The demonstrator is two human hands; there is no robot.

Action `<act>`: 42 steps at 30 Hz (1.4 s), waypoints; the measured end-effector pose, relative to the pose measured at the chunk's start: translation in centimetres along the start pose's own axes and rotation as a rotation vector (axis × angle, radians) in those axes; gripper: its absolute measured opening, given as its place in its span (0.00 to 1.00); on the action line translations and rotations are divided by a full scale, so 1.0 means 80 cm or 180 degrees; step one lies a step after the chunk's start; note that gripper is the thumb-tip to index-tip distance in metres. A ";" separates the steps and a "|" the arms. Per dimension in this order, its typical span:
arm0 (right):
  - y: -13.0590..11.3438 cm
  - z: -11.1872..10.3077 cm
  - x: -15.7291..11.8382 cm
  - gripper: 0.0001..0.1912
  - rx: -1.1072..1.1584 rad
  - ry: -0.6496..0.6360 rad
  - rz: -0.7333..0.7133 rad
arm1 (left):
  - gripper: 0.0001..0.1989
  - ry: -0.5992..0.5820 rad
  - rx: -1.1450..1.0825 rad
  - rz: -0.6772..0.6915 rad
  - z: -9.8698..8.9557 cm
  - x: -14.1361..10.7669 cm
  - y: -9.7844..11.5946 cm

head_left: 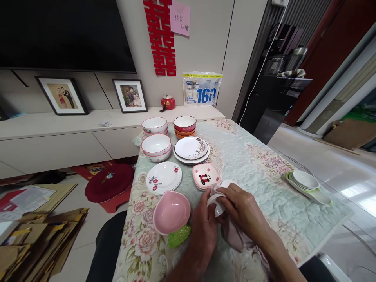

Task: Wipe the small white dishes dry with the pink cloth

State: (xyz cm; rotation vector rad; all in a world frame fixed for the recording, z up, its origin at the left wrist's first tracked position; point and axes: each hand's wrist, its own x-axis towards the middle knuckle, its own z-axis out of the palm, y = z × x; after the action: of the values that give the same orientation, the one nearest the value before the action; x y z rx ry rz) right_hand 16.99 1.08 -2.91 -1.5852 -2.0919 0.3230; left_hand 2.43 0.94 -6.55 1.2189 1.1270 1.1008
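Observation:
Near the table's front, my left hand (pixel 204 221) is closed around a small white bowl (pixel 219 209), which is tilted and partly hidden by fingers. My right hand (pixel 242 201) pinches a pale pinkish cloth (pixel 233 233) against the bowl's rim; the cloth hangs down below both hands. Just beyond the hands lies a pink-rimmed square dish with a cat picture (pixel 206 175). A white dish (pixel 228 182) shows partly behind my right fingers. To the left of my hands sits a pink strawberry-shaped bowl (pixel 172 213) with a green leaf handle (pixel 179 236).
White flowered plates (pixel 164 177), brown-patterned plates (pixel 191 148), pink-rimmed bowls (pixel 156 145) and red and orange bowls (pixel 185 124) stand stacked farther back. At the right are small white bowls (pixel 306 179) on a green-edged dish. A red stool (pixel 110 184) stands left of the flowered tablecloth (pixel 143 239).

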 end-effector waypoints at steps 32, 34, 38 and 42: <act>-0.005 -0.025 0.003 0.08 0.1892 -0.0056 -0.0295 | 0.18 -0.1042 -0.2657 -0.0526 0.002 0.002 0.017; -0.001 -0.027 0.002 0.09 0.1704 -0.0236 -0.0246 | 0.18 -0.1032 -0.2636 -0.0572 0.002 0.003 0.016; 0.004 -0.015 -0.001 0.09 0.0913 -0.0060 0.0060 | 0.22 -0.0947 -0.2553 -0.0633 0.002 0.003 0.017; -0.001 -0.002 -0.001 0.12 0.0623 0.0370 0.0263 | 0.21 -0.0997 -0.2655 -0.0698 0.002 0.003 0.017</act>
State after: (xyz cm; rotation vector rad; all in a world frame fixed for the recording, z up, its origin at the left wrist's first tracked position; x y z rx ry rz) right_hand 17.06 0.94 -2.77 -1.5386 -1.8511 0.4392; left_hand 2.58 1.23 -5.21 0.5576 0.4505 1.0065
